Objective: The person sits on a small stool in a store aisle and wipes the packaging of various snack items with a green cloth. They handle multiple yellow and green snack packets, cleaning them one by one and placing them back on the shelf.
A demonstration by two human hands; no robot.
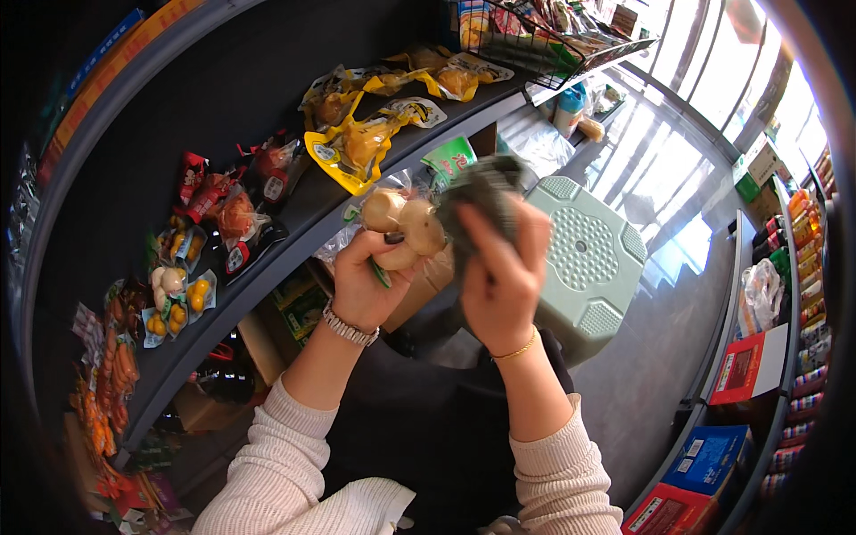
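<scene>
My left hand (371, 281) grips a clear sealed pack of pale, round food pieces (421, 227), held up in front of the shelf edge. A dark grey-green cloth (468, 207), blurred by motion, is in my right hand (505, 281), close against the right side of the pack. Whether cloth and pack touch is hard to tell. On the dark shelf (160, 127) beyond lie yellow packs of meat (364, 144) and red-and-black packs (237, 221). Farther left are small packs of yellow, egg-like food (198, 294), a similar pale pack (167, 281) and packaged sausages (120, 361).
A grey-green plastic step stool (582, 247) stands on the shiny floor (669, 321) at my right. A black wire basket (562, 60) full of packets sits at the shelf's far end. Opposite, another shelf holds bottles (806, 234), a red box (739, 364) and a blue box (709, 458).
</scene>
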